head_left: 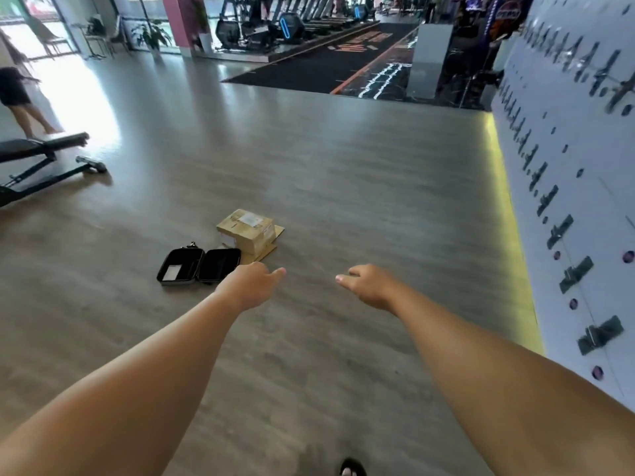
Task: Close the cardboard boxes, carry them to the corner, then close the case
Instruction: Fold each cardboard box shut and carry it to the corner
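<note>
Brown cardboard box (pixel 245 230) w/ label, black case (pixel 198 266) lying open beside it, both hands' fingers (pixel 347 278) loosely curled — holding nothing

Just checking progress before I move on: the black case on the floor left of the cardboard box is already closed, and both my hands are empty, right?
Not quite. The head view shows the black case lying open, both halves flat on the floor, not closed. The rest holds: it sits left of the cardboard box, and the left hand and right hand hold nothing.
</note>
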Action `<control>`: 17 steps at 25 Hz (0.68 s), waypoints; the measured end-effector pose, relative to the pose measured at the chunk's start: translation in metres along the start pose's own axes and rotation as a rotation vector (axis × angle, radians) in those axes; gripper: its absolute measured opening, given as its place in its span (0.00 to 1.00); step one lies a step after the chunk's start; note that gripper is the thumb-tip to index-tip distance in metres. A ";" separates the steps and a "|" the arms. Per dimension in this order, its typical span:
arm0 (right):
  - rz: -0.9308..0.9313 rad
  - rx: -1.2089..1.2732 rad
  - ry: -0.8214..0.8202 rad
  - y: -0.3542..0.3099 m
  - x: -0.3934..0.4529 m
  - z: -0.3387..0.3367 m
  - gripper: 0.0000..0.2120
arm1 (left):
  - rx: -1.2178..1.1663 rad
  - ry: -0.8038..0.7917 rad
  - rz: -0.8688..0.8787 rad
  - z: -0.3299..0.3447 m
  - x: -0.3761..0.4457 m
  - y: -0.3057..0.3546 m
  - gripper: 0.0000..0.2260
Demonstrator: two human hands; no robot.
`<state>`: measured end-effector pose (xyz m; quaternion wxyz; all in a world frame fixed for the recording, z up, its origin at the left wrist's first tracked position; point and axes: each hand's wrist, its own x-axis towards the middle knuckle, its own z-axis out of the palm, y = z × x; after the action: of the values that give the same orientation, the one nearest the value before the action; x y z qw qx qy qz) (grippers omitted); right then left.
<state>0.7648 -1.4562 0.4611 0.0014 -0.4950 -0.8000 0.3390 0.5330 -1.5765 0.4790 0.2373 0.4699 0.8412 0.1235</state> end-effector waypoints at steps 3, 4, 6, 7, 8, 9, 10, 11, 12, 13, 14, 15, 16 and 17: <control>-0.028 0.005 -0.022 -0.005 0.086 -0.040 0.36 | -0.035 0.054 -0.028 -0.020 0.077 0.023 0.27; -0.040 -0.001 -0.032 -0.008 0.110 -0.050 0.36 | -0.044 0.058 -0.031 -0.025 0.099 0.029 0.27; -0.056 -0.017 -0.066 -0.015 0.167 -0.068 0.37 | -0.041 0.060 -0.053 -0.033 0.151 0.035 0.27; -0.064 -0.030 -0.077 -0.019 0.198 -0.077 0.37 | -0.026 0.060 -0.064 -0.037 0.178 0.036 0.26; -0.072 -0.042 -0.085 -0.024 0.229 -0.086 0.36 | -0.019 0.063 -0.078 -0.042 0.207 0.036 0.26; -0.083 -0.050 -0.091 -0.029 0.261 -0.094 0.36 | -0.023 0.070 -0.094 -0.046 0.236 0.034 0.26; -0.094 -0.058 -0.092 -0.035 0.293 -0.102 0.35 | -0.034 0.080 -0.110 -0.051 0.268 0.031 0.27; -0.105 -0.071 -0.093 -0.041 0.321 -0.110 0.34 | -0.049 0.087 -0.124 -0.057 0.296 0.029 0.27; -0.109 -0.081 -0.099 -0.048 0.346 -0.117 0.33 | -0.061 0.086 -0.138 -0.063 0.322 0.026 0.27; -0.109 -0.094 -0.111 -0.056 0.375 -0.126 0.33 | -0.071 0.079 -0.150 -0.070 0.352 0.026 0.27; -0.107 -0.112 -0.130 -0.064 0.403 -0.134 0.32 | -0.077 0.072 -0.162 -0.077 0.380 0.025 0.27; -0.108 -0.126 -0.145 -0.071 0.429 -0.142 0.33 | -0.076 0.065 -0.172 -0.086 0.405 0.027 0.27; -0.108 -0.132 -0.155 -0.079 0.456 -0.150 0.34 | -0.080 0.060 -0.178 -0.094 0.431 0.030 0.26; -0.105 -0.131 -0.156 -0.086 0.484 -0.158 0.35 | -0.090 0.061 -0.180 -0.103 0.456 0.033 0.25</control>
<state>0.5035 -1.0111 0.4677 -0.0754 -0.4237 -0.8430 0.3227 0.3006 -1.1699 0.4523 0.2426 0.3772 0.8805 0.1537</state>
